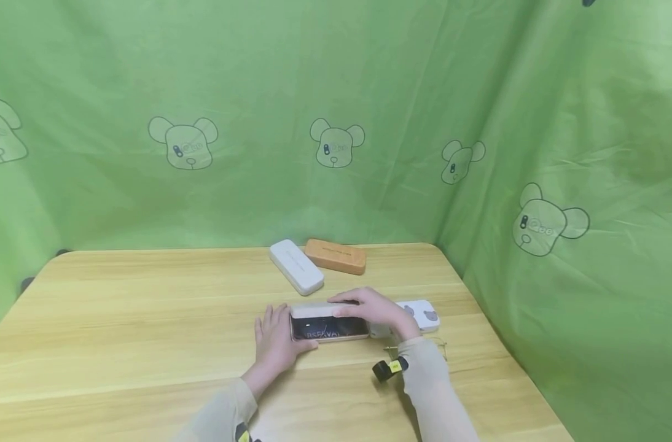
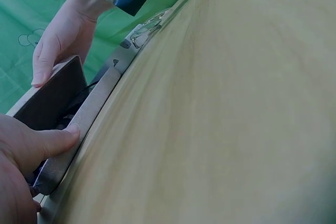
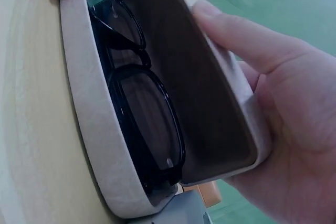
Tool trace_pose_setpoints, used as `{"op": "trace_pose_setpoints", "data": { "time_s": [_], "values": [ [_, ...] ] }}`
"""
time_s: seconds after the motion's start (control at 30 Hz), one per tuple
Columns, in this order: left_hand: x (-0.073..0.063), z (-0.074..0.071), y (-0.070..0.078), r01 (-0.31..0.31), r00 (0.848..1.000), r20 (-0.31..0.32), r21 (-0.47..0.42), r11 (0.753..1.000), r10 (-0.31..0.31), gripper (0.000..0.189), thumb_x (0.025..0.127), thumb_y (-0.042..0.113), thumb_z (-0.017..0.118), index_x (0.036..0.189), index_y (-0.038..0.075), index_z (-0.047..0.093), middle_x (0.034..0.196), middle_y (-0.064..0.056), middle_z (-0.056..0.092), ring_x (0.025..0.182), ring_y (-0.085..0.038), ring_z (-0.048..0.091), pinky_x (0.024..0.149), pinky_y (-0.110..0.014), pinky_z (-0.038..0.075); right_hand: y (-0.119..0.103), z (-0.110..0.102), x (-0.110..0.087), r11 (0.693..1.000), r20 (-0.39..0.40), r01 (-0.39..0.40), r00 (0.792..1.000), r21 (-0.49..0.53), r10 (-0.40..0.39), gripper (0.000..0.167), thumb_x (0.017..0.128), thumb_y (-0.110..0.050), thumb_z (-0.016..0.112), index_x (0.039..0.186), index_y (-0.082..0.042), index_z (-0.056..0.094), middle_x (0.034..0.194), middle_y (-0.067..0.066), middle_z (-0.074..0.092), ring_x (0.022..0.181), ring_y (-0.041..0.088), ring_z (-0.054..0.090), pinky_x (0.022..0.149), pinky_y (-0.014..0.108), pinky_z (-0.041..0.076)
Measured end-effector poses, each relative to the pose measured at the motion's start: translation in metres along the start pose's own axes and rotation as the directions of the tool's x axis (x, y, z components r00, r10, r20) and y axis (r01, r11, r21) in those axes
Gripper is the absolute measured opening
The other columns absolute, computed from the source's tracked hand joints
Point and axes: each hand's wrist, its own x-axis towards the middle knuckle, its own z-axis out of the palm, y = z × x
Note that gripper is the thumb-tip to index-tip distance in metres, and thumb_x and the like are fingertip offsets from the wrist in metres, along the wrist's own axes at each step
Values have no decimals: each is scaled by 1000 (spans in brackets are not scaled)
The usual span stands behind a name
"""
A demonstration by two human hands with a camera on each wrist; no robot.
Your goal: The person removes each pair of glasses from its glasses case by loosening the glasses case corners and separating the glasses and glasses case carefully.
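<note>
A pale beige glasses case point(image 1: 329, 310) lies partly open on the table, its dark inside showing. Black-framed glasses point(image 3: 149, 108) sit folded within it, plain in the right wrist view. My left hand point(image 1: 277, 341) grips the left end of the case, thumb over the front wall point(image 2: 84, 124) of the lower half. The lid point(image 3: 252, 124) is between the thumb and fingers of my right hand point(image 1: 371, 307), tilted up at an angle from the base. In the left wrist view, the right hand point(image 2: 68, 35) shows at the lid's far end.
A white case with grey bear heads point(image 1: 427, 314) lies just right of the open case, partly behind my right wrist. Thin gold wire-framed glasses point(image 1: 442, 348) rest near that wrist. Farther back are a white case point(image 1: 297, 267) and an orange case point(image 1: 336, 256). Green curtains point(image 1: 247, 202) surround the table.
</note>
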Motion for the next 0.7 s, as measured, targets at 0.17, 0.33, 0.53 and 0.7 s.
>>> {"op": "trace_pose_setpoints", "data": {
  "time_s": [0.17,0.33,0.53,0.7],
  "values": [
    [0,0,0,4,1000,3,-15,1000,-4,100,64,41,87,141,-4,41,150,-22,40,146,-46,20,118,-67,5,3,1,2,1000,-9,-17,1000,15,17,43,93,-41,63,129,-18,64,130,5,66,116,20,63,103,45,48],
    [2,1,-1,2,1000,4,-9,1000,-2,102,64,41,87,142,-4,40,150,-21,40,146,-46,20,118,-68,5,2,1,1,1000,-16,-22,1000,5,22,44,93,-45,62,130,-20,64,130,3,66,113,18,64,101,43,49],
    [2,1,-2,-2,1000,9,-1,1000,2,103,64,43,87,143,-4,39,150,-21,41,146,-46,21,118,-67,6,2,1,1,999,-28,-28,999,-32,27,45,92,-48,61,130,-23,63,130,0,66,114,16,63,100,42,49],
    [2,0,-2,-1,1000,6,-2,1000,1,103,64,43,87,143,-3,39,150,-21,41,146,-46,21,119,-67,6,1,3,0,997,-48,-7,999,-76,3,45,93,-48,59,131,-25,63,132,-2,65,119,18,62,104,45,47]
  ]
}}
